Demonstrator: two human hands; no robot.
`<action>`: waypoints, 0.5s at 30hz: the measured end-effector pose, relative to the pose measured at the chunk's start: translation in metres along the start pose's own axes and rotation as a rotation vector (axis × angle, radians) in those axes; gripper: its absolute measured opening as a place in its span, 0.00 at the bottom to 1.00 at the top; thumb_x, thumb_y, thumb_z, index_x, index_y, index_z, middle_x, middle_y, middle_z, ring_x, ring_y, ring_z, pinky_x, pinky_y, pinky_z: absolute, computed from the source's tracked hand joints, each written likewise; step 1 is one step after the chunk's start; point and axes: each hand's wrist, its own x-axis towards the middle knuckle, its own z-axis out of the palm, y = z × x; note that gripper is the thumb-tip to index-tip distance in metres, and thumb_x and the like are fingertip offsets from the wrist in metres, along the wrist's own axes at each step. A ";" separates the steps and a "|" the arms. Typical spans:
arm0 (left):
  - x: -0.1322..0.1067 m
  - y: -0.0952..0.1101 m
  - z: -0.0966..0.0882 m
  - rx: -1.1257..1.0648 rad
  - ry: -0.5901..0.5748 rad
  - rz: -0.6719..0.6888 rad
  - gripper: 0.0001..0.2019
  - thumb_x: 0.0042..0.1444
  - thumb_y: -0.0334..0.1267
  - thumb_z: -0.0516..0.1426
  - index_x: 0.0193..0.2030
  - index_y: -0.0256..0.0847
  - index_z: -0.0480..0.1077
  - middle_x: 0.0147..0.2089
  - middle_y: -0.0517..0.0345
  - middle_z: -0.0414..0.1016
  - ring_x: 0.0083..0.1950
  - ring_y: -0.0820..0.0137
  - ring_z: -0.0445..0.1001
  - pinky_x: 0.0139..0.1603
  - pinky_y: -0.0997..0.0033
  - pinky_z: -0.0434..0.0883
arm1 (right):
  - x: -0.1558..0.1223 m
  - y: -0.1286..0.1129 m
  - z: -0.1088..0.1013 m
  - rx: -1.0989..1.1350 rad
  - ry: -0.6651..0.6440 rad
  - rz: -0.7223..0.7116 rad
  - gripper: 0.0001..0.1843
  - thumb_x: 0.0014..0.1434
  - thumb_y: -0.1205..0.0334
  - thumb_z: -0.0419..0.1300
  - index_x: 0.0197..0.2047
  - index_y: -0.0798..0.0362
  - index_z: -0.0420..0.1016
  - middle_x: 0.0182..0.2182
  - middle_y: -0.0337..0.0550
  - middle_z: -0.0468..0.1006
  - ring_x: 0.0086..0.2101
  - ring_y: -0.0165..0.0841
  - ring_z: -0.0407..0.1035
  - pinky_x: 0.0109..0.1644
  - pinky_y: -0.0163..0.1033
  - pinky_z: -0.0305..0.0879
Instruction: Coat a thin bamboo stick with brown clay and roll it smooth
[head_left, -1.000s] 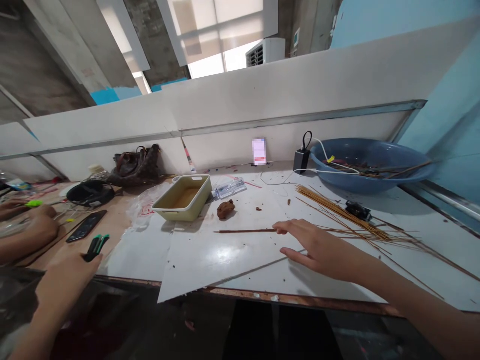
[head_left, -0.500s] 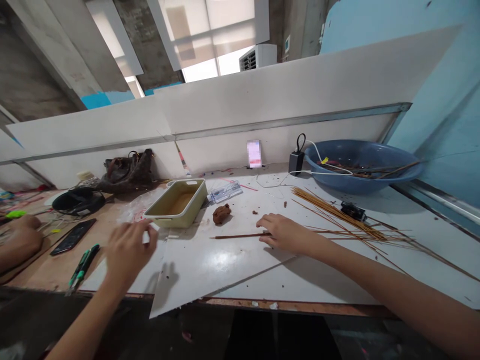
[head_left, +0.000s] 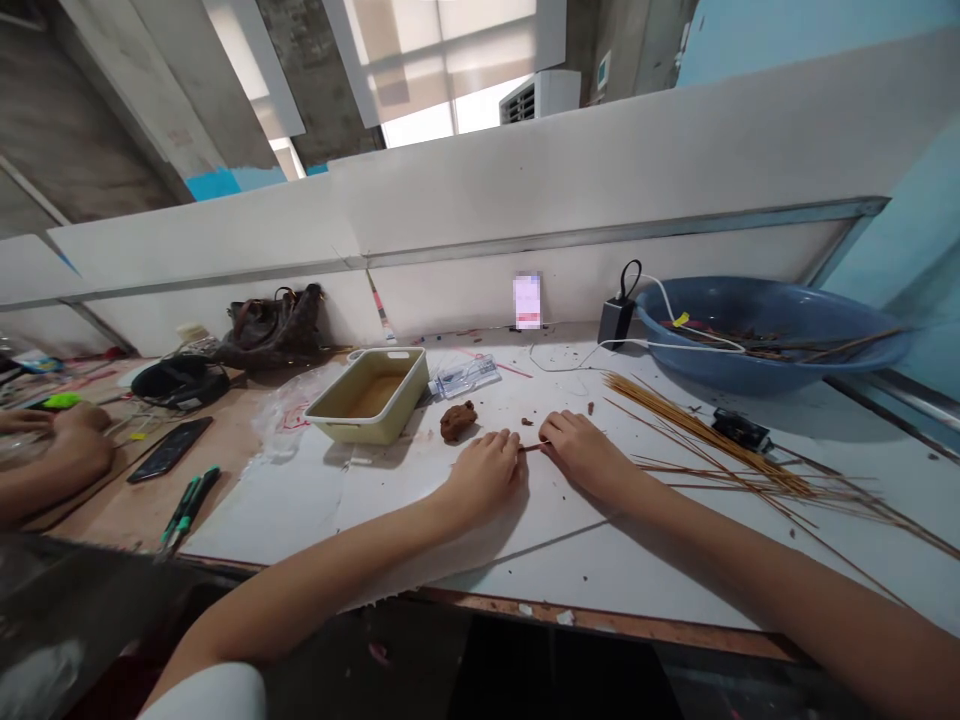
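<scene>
a long white-topped workbench (head_left: 675, 590) runs across the view beneath a white partition (head_left: 600, 170), seen from above by the person working at it. at the far right sits a wide blue plastic basin (head_left: 772, 372) holding dark sticks, and in front of it a loose fan of thin bamboo sticks (head_left: 720, 445) lies on the bench. left of centre is a cream rectangular tray (head_left: 352, 425) with a brownish bottom. at the far left, a co-worker's hand (head_left: 82, 445) rests on a wooden board, well apart from the person's own hands and near a black phone (head_left: 169, 450) and a green-handled craft knife (head_left: 187, 505).

in the middle, the person's left hand (head_left: 484, 475) and right hand (head_left: 585, 455) come together, palms down, fingers curled in rather than spread, with the fingertips nearly meeting. between them shows a short piece of a thin brown stick (head_left: 534, 447), its long axis running roughly side to side, along the bench's near edge. the fingers hide the rest, so it cannot be told whether either hand pinches it; neither hand is clearly nearer. a small lump of reddish-brown clay (head_left: 457, 420) sits just beyond the left hand.
</scene>
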 end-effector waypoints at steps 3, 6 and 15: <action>0.008 0.014 0.024 -0.009 -0.031 -0.061 0.31 0.77 0.44 0.46 0.78 0.24 0.62 0.77 0.25 0.68 0.79 0.45 0.67 0.77 0.44 0.66 | -0.005 -0.002 0.005 0.029 0.012 0.016 0.16 0.80 0.58 0.54 0.53 0.57 0.81 0.48 0.59 0.84 0.49 0.50 0.78 0.57 0.54 0.73; 0.000 0.025 0.041 -0.016 -0.063 -0.098 0.38 0.75 0.47 0.46 0.81 0.18 0.54 0.83 0.24 0.55 0.86 0.42 0.53 0.83 0.42 0.57 | -0.011 -0.008 0.013 0.151 -0.020 -0.066 0.26 0.82 0.51 0.50 0.68 0.58 0.77 0.62 0.65 0.82 0.61 0.53 0.77 0.66 0.60 0.72; -0.021 0.018 0.037 -0.057 -0.209 -0.032 0.42 0.74 0.50 0.47 0.84 0.17 0.47 0.86 0.26 0.40 0.88 0.44 0.41 0.86 0.44 0.49 | -0.029 -0.025 0.036 0.196 -0.203 -0.025 0.54 0.78 0.29 0.45 0.83 0.71 0.52 0.80 0.73 0.51 0.80 0.59 0.47 0.82 0.66 0.50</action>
